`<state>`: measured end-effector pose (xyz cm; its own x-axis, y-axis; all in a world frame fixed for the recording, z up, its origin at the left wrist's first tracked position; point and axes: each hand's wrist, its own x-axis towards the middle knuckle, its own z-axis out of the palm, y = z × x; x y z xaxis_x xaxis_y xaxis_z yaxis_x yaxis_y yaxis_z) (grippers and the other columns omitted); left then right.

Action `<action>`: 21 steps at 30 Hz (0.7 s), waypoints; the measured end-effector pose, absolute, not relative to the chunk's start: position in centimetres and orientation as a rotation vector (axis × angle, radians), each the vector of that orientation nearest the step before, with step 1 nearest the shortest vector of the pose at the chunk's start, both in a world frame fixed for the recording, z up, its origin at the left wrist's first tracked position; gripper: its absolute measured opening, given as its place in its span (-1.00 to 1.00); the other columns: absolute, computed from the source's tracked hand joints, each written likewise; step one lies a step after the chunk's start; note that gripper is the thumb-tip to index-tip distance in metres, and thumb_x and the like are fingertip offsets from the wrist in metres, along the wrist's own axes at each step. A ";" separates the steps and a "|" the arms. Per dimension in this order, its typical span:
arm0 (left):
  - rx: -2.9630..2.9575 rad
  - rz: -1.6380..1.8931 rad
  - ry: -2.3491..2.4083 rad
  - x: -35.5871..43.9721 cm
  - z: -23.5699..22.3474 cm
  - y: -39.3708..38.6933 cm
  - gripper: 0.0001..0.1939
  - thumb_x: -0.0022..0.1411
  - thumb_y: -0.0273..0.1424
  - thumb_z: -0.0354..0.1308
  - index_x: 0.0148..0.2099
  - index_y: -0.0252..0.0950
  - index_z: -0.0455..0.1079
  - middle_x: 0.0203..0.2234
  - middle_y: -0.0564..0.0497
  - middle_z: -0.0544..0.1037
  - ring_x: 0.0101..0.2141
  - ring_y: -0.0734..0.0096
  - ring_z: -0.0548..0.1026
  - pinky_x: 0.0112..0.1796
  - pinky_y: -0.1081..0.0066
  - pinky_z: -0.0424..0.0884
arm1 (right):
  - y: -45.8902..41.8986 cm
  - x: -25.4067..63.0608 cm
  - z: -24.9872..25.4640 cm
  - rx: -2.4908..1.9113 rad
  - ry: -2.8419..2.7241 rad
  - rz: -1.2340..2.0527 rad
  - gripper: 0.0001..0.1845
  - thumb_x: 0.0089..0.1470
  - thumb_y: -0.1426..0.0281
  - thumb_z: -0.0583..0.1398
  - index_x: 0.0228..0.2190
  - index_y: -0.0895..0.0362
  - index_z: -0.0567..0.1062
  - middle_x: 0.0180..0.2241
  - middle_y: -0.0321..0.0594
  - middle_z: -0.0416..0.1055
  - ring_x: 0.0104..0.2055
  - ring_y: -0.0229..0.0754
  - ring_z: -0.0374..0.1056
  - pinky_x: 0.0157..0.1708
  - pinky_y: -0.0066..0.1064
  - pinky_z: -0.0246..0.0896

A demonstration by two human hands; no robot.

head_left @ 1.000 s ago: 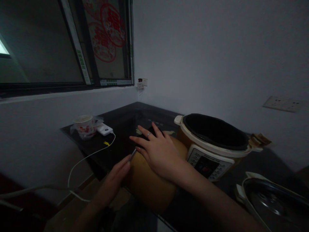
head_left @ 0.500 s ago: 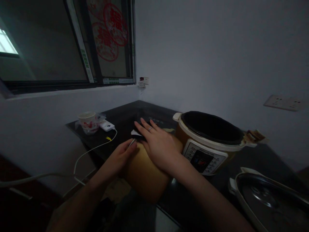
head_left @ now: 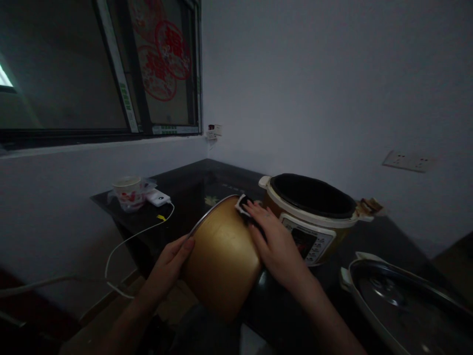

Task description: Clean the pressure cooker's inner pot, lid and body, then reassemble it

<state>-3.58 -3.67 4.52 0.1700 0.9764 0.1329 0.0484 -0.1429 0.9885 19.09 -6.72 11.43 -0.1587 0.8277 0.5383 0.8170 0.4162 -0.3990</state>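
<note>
A gold-coloured inner pot (head_left: 221, 256) is tilted on its side in front of me, its outer wall facing up. My left hand (head_left: 170, 264) grips its rim at the left, thumb on the outside. Against the upper right of the wall, my right hand (head_left: 275, 241) presses a black-and-white cloth (head_left: 244, 203), its fingers bent over it. Just right of that hand stands a gold and white electric pressure cooker (head_left: 314, 217), lidless, with a dark interior and a button panel in front. The inside of the pot is hidden from view.
The cooker's lid (head_left: 399, 305) lies at the lower right of the black table (head_left: 188, 180). At the left are a paper cup (head_left: 127, 193) in plastic and a white device (head_left: 158, 197) with a cable (head_left: 142, 229) hanging off the edge. Wall sockets (head_left: 406, 161) are at the right.
My right hand has slid the cloth from the pot's upper left to its right side. The pot has turned, showing more of its gold wall and rim. My left hand keeps its hold.
</note>
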 end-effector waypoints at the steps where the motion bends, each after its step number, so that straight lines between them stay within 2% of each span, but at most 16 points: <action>1: 1.437 1.160 1.048 -3.7 4.4 -3.4 -0.42 0.05 0.11 0.13 -0.18 -0.32 0.52 -0.56 -0.01 0.52 -0.54 0.32 0.43 -0.52 0.42 0.39 | -7.7 18.0 11.3 -1.389 -2.025 -0.069 -0.53 0.20 0.42 -0.02 0.12 0.18 0.33 0.21 -0.12 0.22 0.28 -0.08 0.07 0.27 -0.04 -0.11; 3: 1.444 1.207 1.052 -3.8 4.6 -2.9 -0.44 0.02 0.09 0.17 -0.17 -0.29 0.52 -0.45 -0.05 0.57 -0.43 0.25 0.49 -0.42 0.39 0.44 | -9.3 15.9 11.0 -1.389 -2.103 -0.225 -0.53 0.19 0.42 0.01 0.13 0.15 0.33 0.24 -0.15 0.16 0.30 -0.03 0.01 0.28 -0.02 -0.13; 6: 1.524 1.290 1.084 -4.0 5.4 -2.7 -0.52 -0.02 0.04 0.23 -0.22 -0.23 0.51 -0.35 -0.04 0.59 -0.26 0.18 0.51 -0.27 0.39 0.45 | -10.5 13.8 10.5 -1.412 -2.137 -0.366 -0.48 0.19 0.34 0.05 0.17 0.17 0.27 0.27 -0.06 0.06 0.31 0.06 -0.04 0.25 0.01 -0.06; 8: 1.606 1.310 1.119 -3.8 6.0 -2.9 -0.58 0.01 0.04 0.20 -0.32 -0.22 0.49 -0.39 0.00 0.57 -0.29 0.22 0.50 -0.28 0.42 0.44 | -10.8 13.1 10.4 -1.428 -2.133 -0.402 -0.47 0.20 0.29 0.05 0.17 0.19 0.27 0.26 -0.01 0.05 0.30 0.10 -0.02 0.22 0.00 0.01; 11: 1.641 1.355 1.224 -3.1 6.6 -3.3 -0.54 0.09 0.07 0.08 -0.48 -0.25 0.39 -0.54 0.04 0.49 -0.45 0.30 0.44 -0.43 0.45 0.39 | -11.0 12.7 11.3 -1.458 -2.161 -0.392 -0.49 0.21 0.24 0.03 0.12 0.20 0.34 0.23 0.05 0.14 0.27 0.15 0.07 0.17 0.00 0.11; 14: 1.662 1.438 1.277 -2.3 6.9 -3.3 -0.52 0.12 0.06 0.04 -0.51 -0.26 0.35 -0.60 0.07 0.42 -0.51 0.36 0.37 -0.49 0.46 0.33 | -10.7 12.5 12.6 -1.470 -2.239 -0.358 -0.51 0.21 0.27 0.02 0.08 0.25 0.38 0.18 0.10 0.22 0.22 0.18 0.14 0.12 0.02 0.17; 17: 1.707 1.475 1.266 -2.0 7.0 -2.9 -0.56 0.15 0.01 0.03 -0.51 -0.26 0.32 -0.61 0.09 0.37 -0.53 0.40 0.32 -0.50 0.48 0.28 | -9.8 12.3 13.1 -1.418 -2.293 -0.368 -0.52 0.20 0.35 0.01 0.10 0.26 0.34 0.20 0.08 0.21 0.25 0.18 0.08 0.18 0.06 0.06; 21: 1.710 1.517 1.269 -2.0 6.8 -2.3 -0.59 0.18 -0.04 0.01 -0.48 -0.26 0.32 -0.58 0.07 0.39 -0.48 0.38 0.34 -0.45 0.47 0.30 | -8.9 11.9 12.4 -1.371 -2.301 -0.359 -0.48 0.23 0.35 -0.02 0.19 0.26 0.21 0.26 0.03 0.10 0.31 0.17 -0.06 0.24 0.10 -0.10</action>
